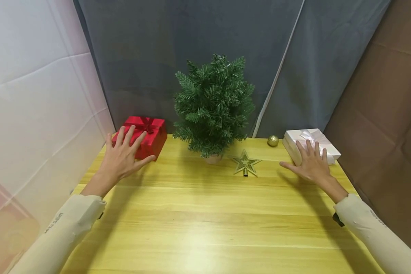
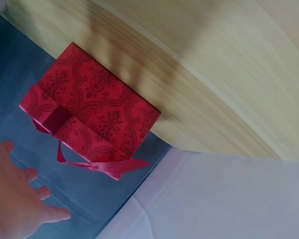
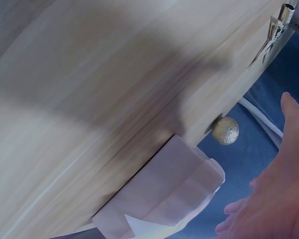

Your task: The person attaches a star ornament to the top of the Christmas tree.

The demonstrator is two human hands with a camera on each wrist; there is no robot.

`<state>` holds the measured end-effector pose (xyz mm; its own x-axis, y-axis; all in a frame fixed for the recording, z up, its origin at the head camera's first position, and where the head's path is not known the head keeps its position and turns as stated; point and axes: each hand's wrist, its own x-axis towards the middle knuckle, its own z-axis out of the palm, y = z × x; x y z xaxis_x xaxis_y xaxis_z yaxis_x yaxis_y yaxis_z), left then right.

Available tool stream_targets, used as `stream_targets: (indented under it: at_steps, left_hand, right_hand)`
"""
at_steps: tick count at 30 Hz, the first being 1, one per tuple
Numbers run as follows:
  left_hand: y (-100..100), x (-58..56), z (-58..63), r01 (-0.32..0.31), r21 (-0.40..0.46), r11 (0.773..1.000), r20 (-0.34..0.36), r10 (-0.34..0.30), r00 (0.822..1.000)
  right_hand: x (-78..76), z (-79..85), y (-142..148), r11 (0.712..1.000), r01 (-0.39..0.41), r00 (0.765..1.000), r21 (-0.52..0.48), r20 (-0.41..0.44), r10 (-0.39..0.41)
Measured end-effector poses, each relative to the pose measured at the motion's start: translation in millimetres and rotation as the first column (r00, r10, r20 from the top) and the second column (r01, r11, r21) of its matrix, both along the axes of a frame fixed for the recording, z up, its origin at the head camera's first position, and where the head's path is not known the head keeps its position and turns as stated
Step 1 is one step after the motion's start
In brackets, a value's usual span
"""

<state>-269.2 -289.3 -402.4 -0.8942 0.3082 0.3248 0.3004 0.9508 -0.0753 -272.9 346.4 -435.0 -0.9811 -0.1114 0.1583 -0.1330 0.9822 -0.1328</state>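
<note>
My left hand, fingers spread, hovers in front of a red gift box with a dark red ribbon. The left wrist view shows the patterned red box apart from the fingers. On the other side, my right hand is spread and overlaps a white gift box with a pale ribbon bow. Both hands hold nothing. Between them stands a small green artificial Christmas tree. A gold star tree topper lies right of its base, and a gold ball ornament sits beside the white box.
The wooden table has its far edge against a grey curtain. A white curtain hangs along the left and a brown curtain along the right. A pale cord runs down the grey curtain behind the tree.
</note>
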Motion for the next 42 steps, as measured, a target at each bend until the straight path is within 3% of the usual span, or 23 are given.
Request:
stream_targets:
  at_steps: [20,42]
  left_hand:
    - [11,-3.5,14.0,0.024,-0.024,0.999,0.017,-0.023,1.0]
    - [35,-7.1,46.1,0.059,-0.053,0.997,-0.043,-0.061,0.997]
  right_hand:
    - [6.8,-7.2,-29,0.997,-0.059,0.997,-0.049,0.043,0.061]
    - [5.9,-19.6,-62,0.981,-0.19,0.979,-0.035,0.069,0.192]
